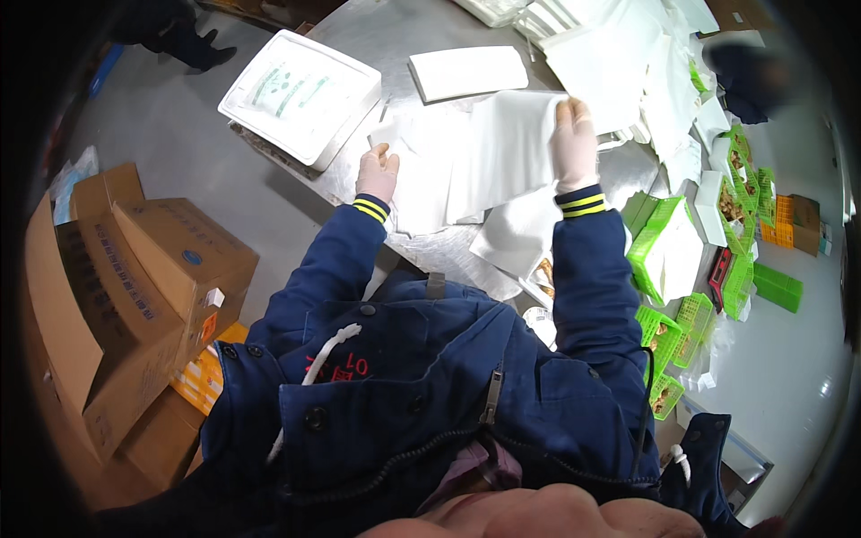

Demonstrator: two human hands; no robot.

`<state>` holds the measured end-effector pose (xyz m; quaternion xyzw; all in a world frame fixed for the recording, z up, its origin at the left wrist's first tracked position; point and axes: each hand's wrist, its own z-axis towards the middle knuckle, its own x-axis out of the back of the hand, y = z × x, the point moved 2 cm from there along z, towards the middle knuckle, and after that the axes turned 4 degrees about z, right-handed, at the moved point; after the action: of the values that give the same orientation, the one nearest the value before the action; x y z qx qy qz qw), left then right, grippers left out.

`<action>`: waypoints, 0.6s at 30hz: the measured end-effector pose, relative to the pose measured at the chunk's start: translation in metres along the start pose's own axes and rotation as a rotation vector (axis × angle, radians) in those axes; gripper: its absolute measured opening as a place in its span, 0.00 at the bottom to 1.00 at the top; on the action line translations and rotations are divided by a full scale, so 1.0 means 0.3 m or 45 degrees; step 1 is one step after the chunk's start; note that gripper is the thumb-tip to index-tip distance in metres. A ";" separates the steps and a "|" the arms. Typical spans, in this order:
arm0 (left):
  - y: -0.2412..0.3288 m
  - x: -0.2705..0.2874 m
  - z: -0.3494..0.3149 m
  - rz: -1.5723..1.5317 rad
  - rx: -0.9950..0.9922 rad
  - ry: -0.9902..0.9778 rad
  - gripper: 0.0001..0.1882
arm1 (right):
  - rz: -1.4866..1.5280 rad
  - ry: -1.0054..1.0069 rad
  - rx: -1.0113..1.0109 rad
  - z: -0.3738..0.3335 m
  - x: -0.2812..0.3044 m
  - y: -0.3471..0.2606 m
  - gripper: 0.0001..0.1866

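Metal counter (pixel 386 40) across the upper middle, ahead of the person. Cardboard boxes (pixel 117 296) at left, flaps open on the nearest. White lidded tub (pixel 305 90) at the counter's left edge, a printed packet on top. Thin white sheet (pixel 511 152) above the counter, between the two hands, beside other white sheeting. Green basket (pixel 662 251) right of the right sleeve, white material inside. Flat white folded stack (pixel 468 72) just beyond the sheet. Right hand (pixel 574 143): closed, fingers gripping the sheet's upper right corner. Left hand (pixel 378 172): fingers curled, thumb near forefinger, at the sheeting's left edge; white on white, so cannot tell if it pinches anything.
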<state>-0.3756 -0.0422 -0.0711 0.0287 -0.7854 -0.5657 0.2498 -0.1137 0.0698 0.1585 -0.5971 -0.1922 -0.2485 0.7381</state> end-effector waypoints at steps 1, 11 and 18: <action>-0.011 -0.011 0.005 0.041 -0.022 0.041 0.24 | 0.142 0.052 0.054 0.044 0.032 -0.037 0.20; 0.258 -0.126 -0.031 0.277 -0.576 0.224 0.34 | -0.160 0.004 0.587 0.222 0.357 -0.480 0.14; 0.295 -0.306 0.040 -0.666 -0.307 -0.300 0.57 | 0.610 -0.021 0.687 0.151 0.486 -0.688 0.15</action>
<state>-0.2794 0.0300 -0.0271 0.1342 -0.7022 -0.6992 0.0044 -0.1193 0.0604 0.4150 -0.4107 -0.1115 -0.0040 0.9049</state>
